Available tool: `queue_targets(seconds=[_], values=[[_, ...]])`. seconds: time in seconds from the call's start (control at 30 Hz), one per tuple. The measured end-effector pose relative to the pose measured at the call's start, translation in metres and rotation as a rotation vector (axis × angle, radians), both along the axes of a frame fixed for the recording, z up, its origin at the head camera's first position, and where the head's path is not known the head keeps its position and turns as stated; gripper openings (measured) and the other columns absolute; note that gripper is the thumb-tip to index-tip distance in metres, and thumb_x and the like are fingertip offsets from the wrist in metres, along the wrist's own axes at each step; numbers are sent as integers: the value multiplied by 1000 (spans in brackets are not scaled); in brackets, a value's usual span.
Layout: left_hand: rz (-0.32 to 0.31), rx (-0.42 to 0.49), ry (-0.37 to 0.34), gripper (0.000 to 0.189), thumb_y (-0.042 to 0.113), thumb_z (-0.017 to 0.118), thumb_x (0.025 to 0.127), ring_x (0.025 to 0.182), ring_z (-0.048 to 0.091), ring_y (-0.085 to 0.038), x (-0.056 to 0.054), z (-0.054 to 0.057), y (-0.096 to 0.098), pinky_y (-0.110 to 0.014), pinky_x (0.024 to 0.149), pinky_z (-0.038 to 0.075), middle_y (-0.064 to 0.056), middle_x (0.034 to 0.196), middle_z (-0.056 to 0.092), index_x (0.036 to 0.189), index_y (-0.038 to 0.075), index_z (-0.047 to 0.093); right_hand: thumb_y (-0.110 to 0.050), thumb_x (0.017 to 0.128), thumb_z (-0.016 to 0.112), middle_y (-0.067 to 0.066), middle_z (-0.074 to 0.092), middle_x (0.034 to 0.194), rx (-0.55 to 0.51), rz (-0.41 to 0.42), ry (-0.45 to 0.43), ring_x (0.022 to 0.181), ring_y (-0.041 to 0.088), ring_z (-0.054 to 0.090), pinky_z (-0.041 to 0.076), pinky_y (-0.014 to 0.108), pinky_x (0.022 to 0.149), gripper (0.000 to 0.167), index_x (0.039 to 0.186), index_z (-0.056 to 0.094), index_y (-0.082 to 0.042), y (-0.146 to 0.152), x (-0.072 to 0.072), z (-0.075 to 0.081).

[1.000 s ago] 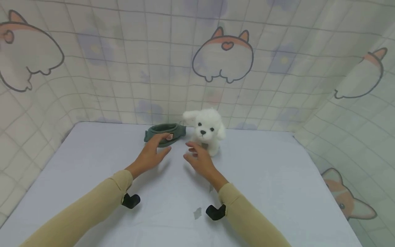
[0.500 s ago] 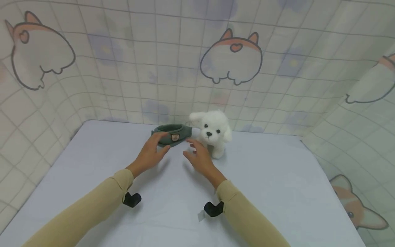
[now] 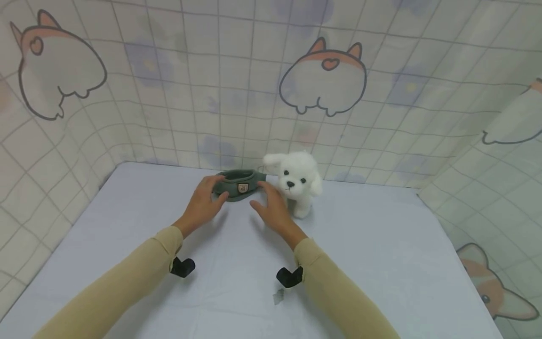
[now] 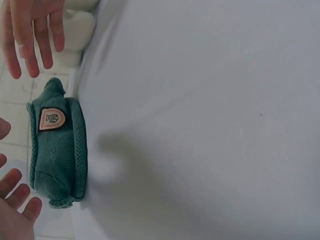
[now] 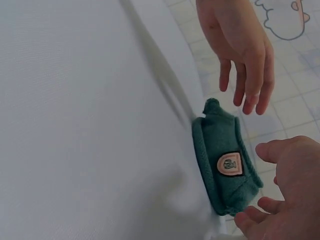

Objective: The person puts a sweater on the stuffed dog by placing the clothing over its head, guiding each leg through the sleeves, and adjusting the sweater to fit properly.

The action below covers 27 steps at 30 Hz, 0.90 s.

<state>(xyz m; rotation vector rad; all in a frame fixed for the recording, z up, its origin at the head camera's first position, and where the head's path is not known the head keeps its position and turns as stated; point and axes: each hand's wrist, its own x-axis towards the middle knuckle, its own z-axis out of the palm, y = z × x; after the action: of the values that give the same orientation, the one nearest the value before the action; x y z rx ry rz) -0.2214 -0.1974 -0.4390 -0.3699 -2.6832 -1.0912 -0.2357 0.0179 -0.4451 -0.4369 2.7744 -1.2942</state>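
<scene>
A small green knitted toy sweater [image 3: 237,190] with a pinkish badge and stubby sleeves stands on the table with its wide opening upward. At its left end is my left hand [image 3: 202,203], fingers spread and relaxed, fingertips overlapping the edge in the head view. My right hand [image 3: 274,209] reaches to the other end, its fingers loosely extended and the thumb apart. In the right wrist view, the right fingertips [image 5: 246,220] come right at the sweater's lower end. A white plush dog [image 3: 298,176] stands just right of it, partly behind my right hand.
The white-covered table [image 3: 372,254] meets a tiled-pattern cloth wall [image 3: 241,108] printed with corgis at the back. More of this cloth hangs at both sides. A small grey patch [image 3: 278,296] shows near the front middle of the table.
The head view has turned slightly left. My left hand has shifted from in front of the sweater to its left end, and my right hand has come forward to its right end.
</scene>
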Motion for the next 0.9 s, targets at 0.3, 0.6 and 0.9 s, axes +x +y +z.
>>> queue_targets(seconds=[0.3, 0.6, 0.9], values=[[63, -4, -88, 50, 19, 56, 97, 135, 39, -38, -11, 0, -7, -52, 113, 33, -22, 143, 41, 141, 1, 40, -25, 95, 61, 6, 27, 159, 9, -3, -33, 148, 24, 24, 22, 42, 121, 67, 152, 26, -14, -8, -12, -1], [108, 12, -169, 54, 23, 55, 97, 135, 37, -40, -21, 0, -8, -54, 112, 34, -24, 146, 36, 144, 4, 37, -22, 93, 64, 11, 21, 161, -50, 3, -16, 149, 27, 19, 20, 47, 121, 72, 152, 23, -13, -12, -23, -6], [131, 3, -214, 57, 26, 55, 97, 138, 35, -40, -30, -9, -14, -54, 113, 32, -25, 149, 33, 145, 3, 35, -28, 94, 63, 17, 11, 162, 11, -31, -72, 151, 31, 12, 17, 47, 122, 78, 155, 17, -13, -21, -31, -5]])
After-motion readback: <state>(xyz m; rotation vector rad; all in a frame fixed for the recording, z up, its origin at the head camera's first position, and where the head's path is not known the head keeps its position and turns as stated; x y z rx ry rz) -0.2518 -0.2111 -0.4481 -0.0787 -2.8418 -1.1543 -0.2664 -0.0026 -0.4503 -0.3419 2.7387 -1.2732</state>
